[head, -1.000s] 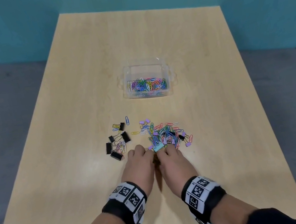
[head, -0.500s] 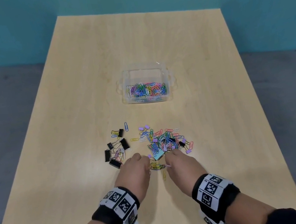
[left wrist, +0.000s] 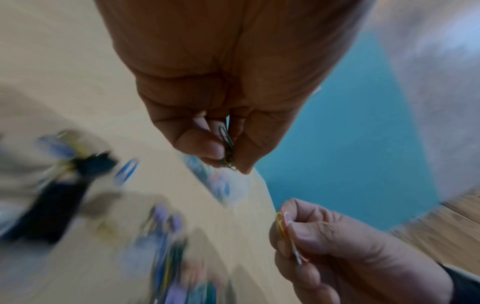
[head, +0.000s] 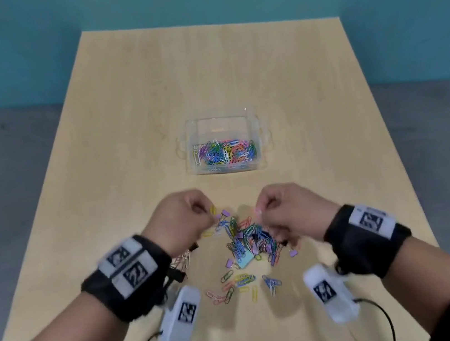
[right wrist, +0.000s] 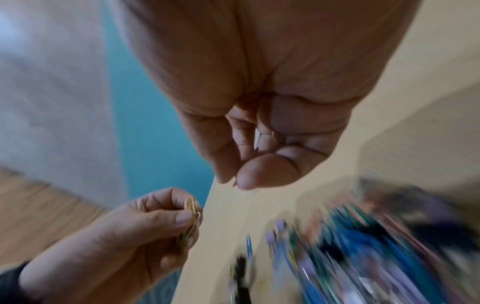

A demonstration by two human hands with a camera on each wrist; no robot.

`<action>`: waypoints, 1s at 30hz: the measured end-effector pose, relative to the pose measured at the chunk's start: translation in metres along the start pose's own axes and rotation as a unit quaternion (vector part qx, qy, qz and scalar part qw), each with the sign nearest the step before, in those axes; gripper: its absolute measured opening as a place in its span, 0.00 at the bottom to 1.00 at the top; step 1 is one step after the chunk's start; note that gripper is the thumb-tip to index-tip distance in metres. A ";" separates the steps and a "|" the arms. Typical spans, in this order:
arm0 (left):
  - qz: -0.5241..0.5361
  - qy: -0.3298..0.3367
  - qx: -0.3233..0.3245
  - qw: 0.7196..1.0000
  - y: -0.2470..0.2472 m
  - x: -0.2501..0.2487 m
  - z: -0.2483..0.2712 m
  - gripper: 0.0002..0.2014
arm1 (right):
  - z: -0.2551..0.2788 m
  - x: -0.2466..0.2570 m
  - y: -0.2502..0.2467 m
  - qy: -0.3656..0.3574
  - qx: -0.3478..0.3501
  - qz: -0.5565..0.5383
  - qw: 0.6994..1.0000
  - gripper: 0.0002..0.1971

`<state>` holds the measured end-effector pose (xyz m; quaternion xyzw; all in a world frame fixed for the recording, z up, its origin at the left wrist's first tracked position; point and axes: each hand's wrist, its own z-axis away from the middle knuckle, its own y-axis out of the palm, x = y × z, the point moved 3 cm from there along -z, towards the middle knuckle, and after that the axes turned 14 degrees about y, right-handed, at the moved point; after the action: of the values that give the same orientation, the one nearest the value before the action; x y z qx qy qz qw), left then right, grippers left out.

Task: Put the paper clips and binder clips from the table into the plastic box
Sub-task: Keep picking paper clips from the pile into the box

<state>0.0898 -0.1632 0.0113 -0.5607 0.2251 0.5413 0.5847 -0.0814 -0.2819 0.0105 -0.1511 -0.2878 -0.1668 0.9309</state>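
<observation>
A clear plastic box [head: 255, 125] with colourful paper clips in it stands mid-table. Nearer me lies a heap of paper clips and small binder clips [head: 246, 243]. Both hands hover above the heap, a short way before the box. My left hand [head: 209, 213] pinches a few paper clips [left wrist: 227, 144] between thumb and fingertips. My right hand [head: 261, 214] pinches a few yellow, pink and white paper clips [left wrist: 285, 230]. Black binder clips [head: 178, 273] are mostly hidden under my left wrist.
The wooden table [head: 203, 71] has bare wood behind and beside the box. Several loose paper clips [head: 235, 284] lie scattered nearer its front edge. A teal wall and grey floor surround the table.
Both hands have risen from the near side of the heap with clips pinched in them, moved forward towards the box and drawn apart. Loose clips now lie where the hands were.
</observation>
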 end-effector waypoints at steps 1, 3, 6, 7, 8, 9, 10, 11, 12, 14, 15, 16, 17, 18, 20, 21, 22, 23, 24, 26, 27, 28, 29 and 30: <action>-0.013 0.009 -0.023 1.000 -0.010 -0.006 -0.017 0.07 | -0.009 0.014 -0.011 -0.015 -0.018 -0.022 0.999 0.07; -0.057 0.026 -0.059 0.996 -0.026 -0.017 -0.053 0.07 | -0.030 0.039 -0.030 -0.033 -0.065 -0.056 0.996 0.09; -0.105 0.037 -0.086 0.990 -0.036 -0.028 -0.096 0.07 | -0.060 0.069 -0.048 -0.033 -0.144 -0.039 0.988 0.11; -0.115 0.039 -0.087 0.989 -0.035 -0.032 -0.106 0.07 | -0.068 0.077 -0.050 -0.034 -0.163 -0.020 0.986 0.11; -0.120 0.042 -0.084 0.988 -0.033 -0.034 -0.113 0.06 | -0.073 0.084 -0.050 -0.035 -0.174 -0.001 0.984 0.10; -0.122 0.047 -0.078 0.988 -0.031 -0.036 -0.118 0.05 | -0.076 0.090 -0.049 -0.036 -0.176 0.012 0.984 0.09; -0.121 0.052 -0.074 0.988 -0.030 -0.036 -0.120 0.04 | -0.077 0.094 -0.047 -0.040 -0.171 0.018 0.984 0.07; -0.117 0.056 -0.074 0.989 -0.032 -0.034 -0.119 0.05 | -0.076 0.096 -0.046 -0.044 -0.168 0.022 0.985 0.07; -0.112 0.057 -0.082 0.989 -0.035 -0.029 -0.117 0.07 | -0.074 0.095 -0.046 -0.050 -0.171 0.030 0.983 0.09; -0.136 0.049 -0.110 0.983 -0.049 -0.014 -0.106 0.06 | -0.066 0.086 -0.050 -0.059 -0.209 0.098 0.971 0.11; -0.171 0.036 -0.116 0.978 -0.056 -0.005 -0.098 0.05 | -0.061 0.077 -0.053 -0.054 -0.227 0.148 0.961 0.11; -0.213 0.015 -0.110 0.971 -0.062 0.006 -0.088 0.04 | -0.056 0.065 -0.055 -0.037 -0.235 0.200 0.951 0.10; -0.253 -0.011 -0.090 0.963 -0.066 0.018 -0.078 0.04 | -0.052 0.050 -0.055 -0.008 -0.230 0.247 0.941 0.10; -0.285 -0.040 -0.059 0.956 -0.066 0.030 -0.066 0.04 | -0.048 0.034 -0.053 0.026 -0.217 0.288 0.932 0.09; -0.320 -0.085 0.009 0.944 -0.059 0.050 -0.045 0.05 | -0.039 0.002 -0.043 0.087 -0.183 0.345 0.916 0.10; -0.329 -0.096 0.029 0.939 -0.054 0.057 -0.037 0.05 | -0.037 -0.010 -0.038 0.102 -0.176 0.356 0.912 0.10; -0.334 -0.099 0.038 0.936 -0.048 0.063 -0.032 0.05 | -0.036 -0.018 -0.032 0.107 -0.177 0.356 0.911 0.11; -0.336 -0.095 0.039 0.936 -0.043 0.067 -0.028 0.05 | -0.035 -0.023 -0.025 0.106 -0.182 0.350 0.913 0.12; -0.333 -0.087 0.036 0.938 -0.037 0.069 -0.026 0.05 | -0.036 -0.024 -0.019 0.101 -0.187 0.342 0.916 0.14; -0.322 -0.067 0.029 0.944 -0.025 0.071 -0.026 0.04 | -0.039 -0.022 -0.003 0.087 -0.184 0.335 0.920 0.19; -0.316 -0.059 0.027 0.946 -0.020 0.071 -0.026 0.03 | -0.042 -0.018 0.005 0.079 -0.179 0.338 0.920 0.22; -0.312 -0.053 0.027 0.948 -0.016 0.071 -0.027 0.03 | -0.044 -0.014 0.013 0.072 -0.174 0.342 0.921 0.24; -0.309 -0.051 0.026 0.949 -0.013 0.071 -0.027 0.04 | -0.047 -0.010 0.021 0.065 -0.172 0.348 0.919 0.25; -0.307 -0.048 0.026 0.950 -0.011 0.071 -0.028 0.04 | -0.049 -0.006 0.029 0.058 -0.171 0.357 0.916 0.27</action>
<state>0.1313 -0.1585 -0.0533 -0.5611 0.0280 0.3561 0.7467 -0.0507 -0.2727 -0.0377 -0.3910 -0.1269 0.1218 0.9034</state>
